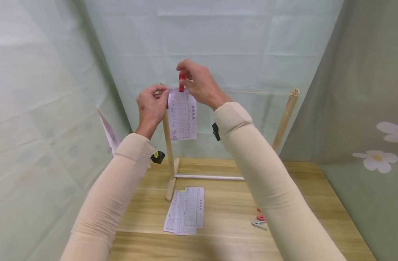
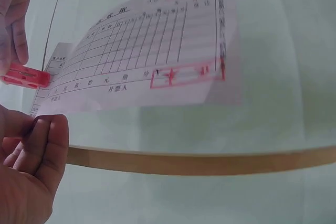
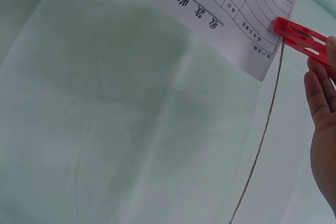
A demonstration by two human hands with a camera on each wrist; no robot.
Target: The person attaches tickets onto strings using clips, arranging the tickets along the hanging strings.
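A printed receipt slip (image 1: 182, 117) hangs at the string (image 3: 261, 135), near the left post. My left hand (image 1: 152, 105) pinches its upper left corner between thumb and fingers. With the right hand (image 1: 201, 82) I hold a red clothespin (image 1: 181, 86) by its upper end. In the right wrist view, the jaws of the clothespin (image 3: 299, 38) are over the slip's top edge and the string. Red stamp marks show on the receipt (image 2: 157, 45) in the left wrist view, where its free end bends away from the string.
A wooden frame has a left post (image 1: 168, 145), a right post (image 1: 286, 117) and a white bar (image 1: 208, 177) low between them. Several overlapping receipt slips (image 1: 187, 212) lie on the table (image 1: 225, 217). A grey clip (image 1: 259, 224) and red clips (image 1: 261, 217) lie beside my right sleeve.
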